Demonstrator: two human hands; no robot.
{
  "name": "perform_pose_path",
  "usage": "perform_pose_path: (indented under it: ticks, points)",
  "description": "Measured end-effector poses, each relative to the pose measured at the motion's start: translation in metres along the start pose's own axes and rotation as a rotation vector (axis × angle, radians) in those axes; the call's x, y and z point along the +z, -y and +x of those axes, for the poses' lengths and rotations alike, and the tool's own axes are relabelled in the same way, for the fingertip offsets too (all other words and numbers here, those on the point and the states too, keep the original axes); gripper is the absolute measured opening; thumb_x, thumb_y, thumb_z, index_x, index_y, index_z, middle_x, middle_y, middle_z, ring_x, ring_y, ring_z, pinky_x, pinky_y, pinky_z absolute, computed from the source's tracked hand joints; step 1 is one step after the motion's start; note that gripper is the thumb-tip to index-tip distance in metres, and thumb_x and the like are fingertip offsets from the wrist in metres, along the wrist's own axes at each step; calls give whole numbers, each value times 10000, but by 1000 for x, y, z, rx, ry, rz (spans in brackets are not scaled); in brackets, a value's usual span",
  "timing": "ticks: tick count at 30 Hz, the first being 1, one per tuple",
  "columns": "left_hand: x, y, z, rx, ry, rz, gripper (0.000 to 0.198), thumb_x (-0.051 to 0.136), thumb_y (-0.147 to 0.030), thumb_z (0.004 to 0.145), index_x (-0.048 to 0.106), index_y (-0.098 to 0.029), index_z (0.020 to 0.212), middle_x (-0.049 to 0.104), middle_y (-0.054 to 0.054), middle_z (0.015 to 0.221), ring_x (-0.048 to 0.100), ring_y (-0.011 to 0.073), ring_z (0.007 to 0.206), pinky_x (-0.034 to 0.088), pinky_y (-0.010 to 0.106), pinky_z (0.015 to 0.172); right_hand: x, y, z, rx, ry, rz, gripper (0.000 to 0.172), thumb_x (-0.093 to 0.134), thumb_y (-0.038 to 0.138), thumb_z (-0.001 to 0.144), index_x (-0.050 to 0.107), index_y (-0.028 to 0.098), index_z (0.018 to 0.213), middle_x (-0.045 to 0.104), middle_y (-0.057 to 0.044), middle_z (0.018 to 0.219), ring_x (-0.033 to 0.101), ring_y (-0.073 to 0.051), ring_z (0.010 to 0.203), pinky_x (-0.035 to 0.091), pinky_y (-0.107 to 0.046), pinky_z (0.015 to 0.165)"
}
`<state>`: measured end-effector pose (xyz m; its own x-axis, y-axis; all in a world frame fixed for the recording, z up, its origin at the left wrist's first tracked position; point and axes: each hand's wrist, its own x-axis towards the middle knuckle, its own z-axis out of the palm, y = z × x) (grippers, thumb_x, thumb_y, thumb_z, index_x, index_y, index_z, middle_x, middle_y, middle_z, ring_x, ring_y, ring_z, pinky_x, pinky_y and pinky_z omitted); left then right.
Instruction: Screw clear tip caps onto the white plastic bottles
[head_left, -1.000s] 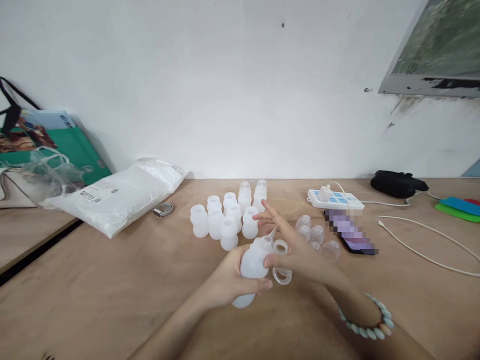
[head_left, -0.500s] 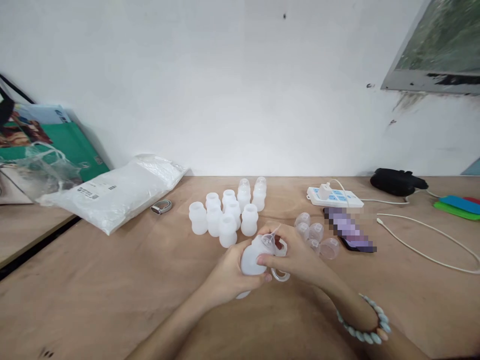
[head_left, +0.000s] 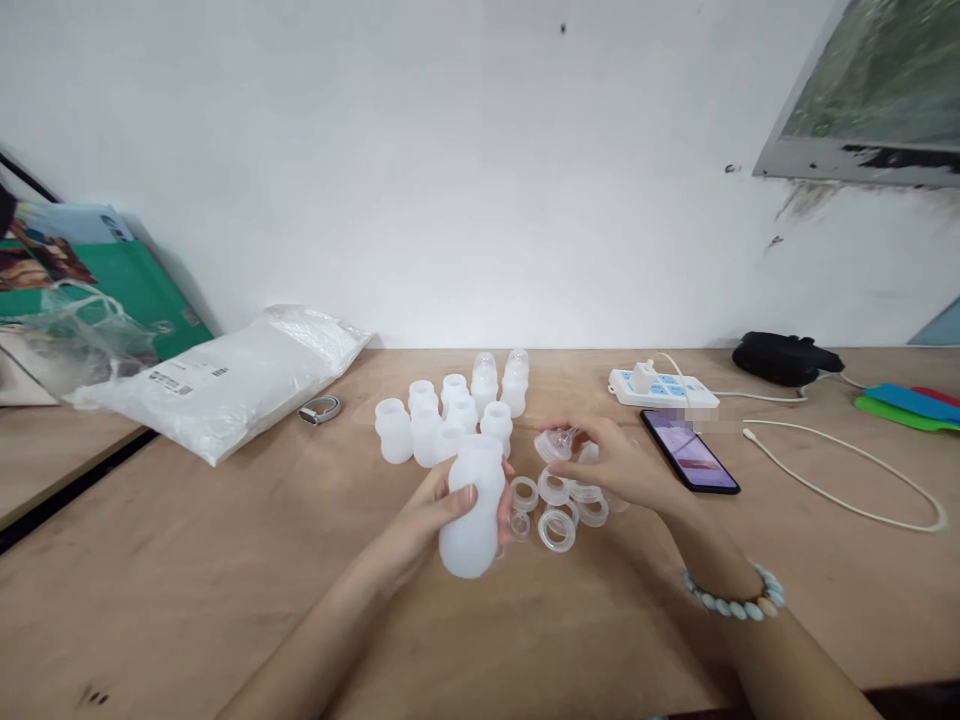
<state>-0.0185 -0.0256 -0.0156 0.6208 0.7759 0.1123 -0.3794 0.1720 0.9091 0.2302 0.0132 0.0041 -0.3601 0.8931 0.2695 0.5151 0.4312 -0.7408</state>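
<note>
My left hand [head_left: 429, 508] is wrapped round a frosted white baby bottle [head_left: 471, 530], held nearly upright with its open mouth up. To the right, my right hand [head_left: 616, 462] pinches a clear bottle nipple [head_left: 553, 445] by its tip, its wide base turned toward the bottle but apart from it. Below that hand lie several clear collar rings [head_left: 557, 530] and a small clear nipple [head_left: 520, 524]. Behind my left hand stand several open white bottles [head_left: 394, 432]. Two bottles with clear domed caps [head_left: 516, 385] stand farther back.
A white plastic parcel [head_left: 240, 375] lies at the left beside a watch-like band [head_left: 319, 409]. On the right are a phone [head_left: 690, 450], a power strip [head_left: 664, 387], a white cable [head_left: 847, 470], a black case [head_left: 784, 358] and coloured flat pieces [head_left: 911, 408]. A wall rises behind the table.
The nipple was at the bottle's mouth; my right hand has moved it away to the right. My left hand has brought the bottle left and more upright, uncovering the rings.
</note>
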Motion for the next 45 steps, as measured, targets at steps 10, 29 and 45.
perform_pose_path:
  ticks: [10,29,45]
  points:
    - [-17,-21,4,391,-469,433,581,748,-562,747,618,-220,1199,604,92,1269,520,307,1219,449,369,990,7,-7,1,-3,-12,-5,361,709,368,780,670,196,1095,683,-67,1057,594,-267,951,484,-413,840]
    - [-11,-55,133,392,-442,1117,367,730,-261,722,541,-180,1026,589,64,1093,613,180,888,521,297,751,4,-13,4,24,-94,74,373,725,423,781,683,203,1080,682,-64,1080,591,-248,922,474,-402,828]
    - [4,-35,148,-94,-372,1840,335,760,-170,672,635,-131,981,713,167,884,658,374,938,476,412,777,1,-9,2,2,-102,103,357,734,392,772,676,211,1074,687,-54,1073,592,-244,921,477,-400,832]
